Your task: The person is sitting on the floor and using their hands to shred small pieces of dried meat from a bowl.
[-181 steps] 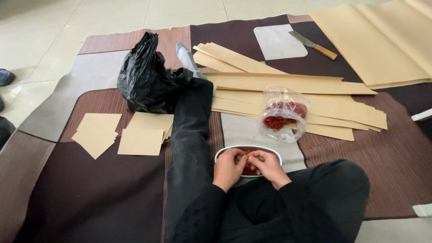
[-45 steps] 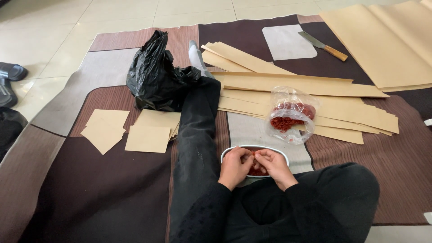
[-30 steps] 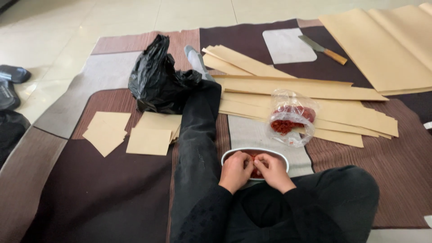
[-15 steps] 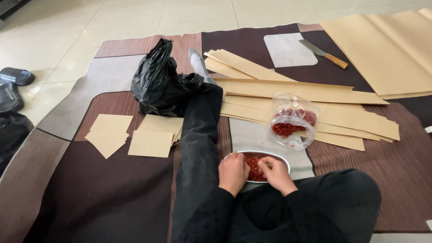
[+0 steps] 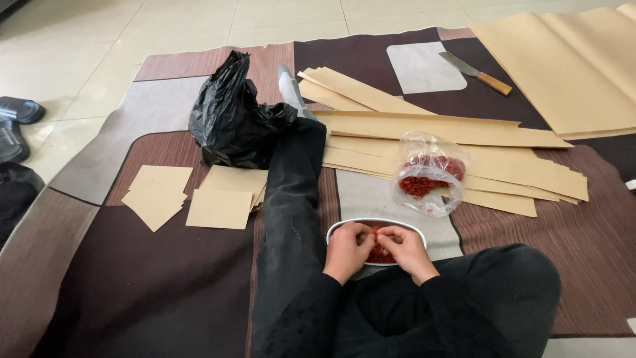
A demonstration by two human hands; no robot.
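Observation:
I sit on a patterned rug with my left leg stretched forward. A white oval bowl (image 5: pixel 405 229) of dark red bits rests on the rug between my legs. My left hand (image 5: pixel 347 252) and my right hand (image 5: pixel 411 252) hover over the bowl, fingertips pinched together on a red bit at its middle. Just beyond the bowl stands a clear plastic bag (image 5: pixel 430 174) with more red stuff inside.
Long tan paper strips (image 5: pixel 437 129) lie past the bag, big tan sheets (image 5: pixel 570 66) at the far right. Small cut paper squares (image 5: pixel 222 207) sit left of my leg. A black plastic bag (image 5: pixel 232 122), a cleaver with wooden handle (image 5: pixel 477 73), sandals (image 5: pixel 20 109) far left.
My hands stay over the bowl, fingers working slightly. The view has shifted a little; nothing else has moved.

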